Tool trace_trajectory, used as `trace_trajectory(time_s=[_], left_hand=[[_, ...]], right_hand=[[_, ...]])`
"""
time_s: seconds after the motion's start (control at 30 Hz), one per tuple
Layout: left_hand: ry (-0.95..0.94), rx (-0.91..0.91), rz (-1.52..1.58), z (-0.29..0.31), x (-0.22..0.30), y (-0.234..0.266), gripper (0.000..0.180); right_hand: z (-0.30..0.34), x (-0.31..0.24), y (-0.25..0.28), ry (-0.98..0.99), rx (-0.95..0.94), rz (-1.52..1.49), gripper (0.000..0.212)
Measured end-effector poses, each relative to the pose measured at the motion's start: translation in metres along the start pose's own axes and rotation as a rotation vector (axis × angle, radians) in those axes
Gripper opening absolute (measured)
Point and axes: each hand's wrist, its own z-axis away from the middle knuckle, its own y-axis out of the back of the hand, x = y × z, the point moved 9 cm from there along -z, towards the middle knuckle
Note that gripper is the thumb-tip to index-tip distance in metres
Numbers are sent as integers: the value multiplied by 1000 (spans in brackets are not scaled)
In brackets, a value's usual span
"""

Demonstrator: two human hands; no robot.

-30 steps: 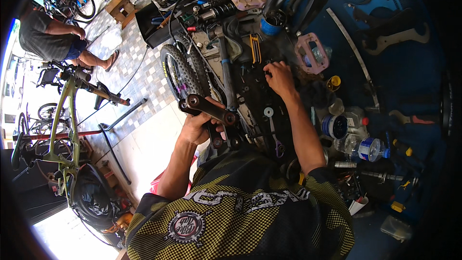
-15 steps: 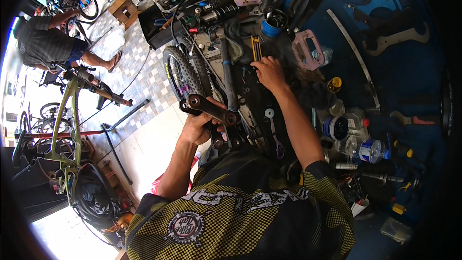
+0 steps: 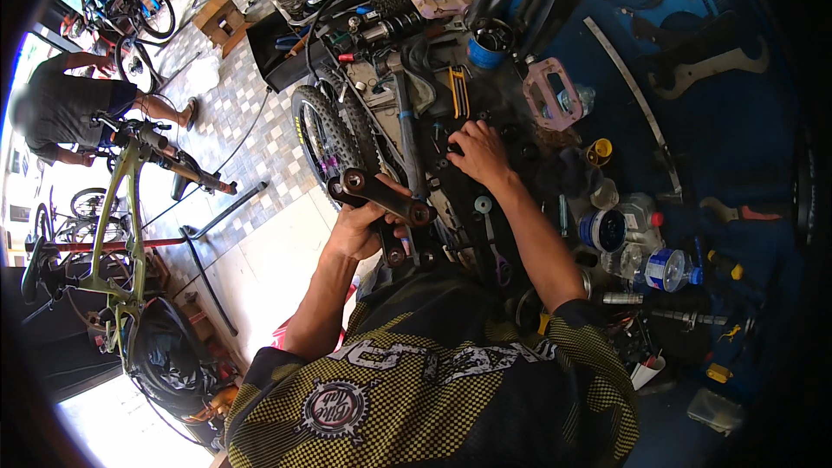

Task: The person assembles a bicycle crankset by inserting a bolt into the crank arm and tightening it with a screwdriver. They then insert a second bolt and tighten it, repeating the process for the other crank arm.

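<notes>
My left hand is closed around a dark bike suspension link with round holes at its ends, held up in front of my shirt. Over the cluttered bench, my right hand has its fingers curled down among small dark parts. What its fingertips pinch, if anything, is too small to make out. Just beyond that hand lies a yellow folding hex key set. Left of it is a hammer with a dark handle. A ring-ended tool lies nearer to me, beside my right forearm.
Pink flat pedals, a blue tub and plastic bottles crowd the bench's right side. Knobby tyres stand at its left edge. Beyond, a green bike frame stands on the floor, and another person bends over.
My right hand has left the yellow hex key set and come nearer to me, down to the small parts. My left hand keeps the suspension link nearly still. The other person has shifted.
</notes>
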Motion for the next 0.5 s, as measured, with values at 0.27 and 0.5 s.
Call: trace_trajectory(time_s=[0.27, 0.5], left_hand=[[-45, 10, 12, -2, 4, 2, 40], [-34, -21, 10, -6, 1, -1, 38]], right_hand=[[19, 24, 14, -89, 90, -78, 31], [28, 31, 20, -233, 152, -882, 28]])
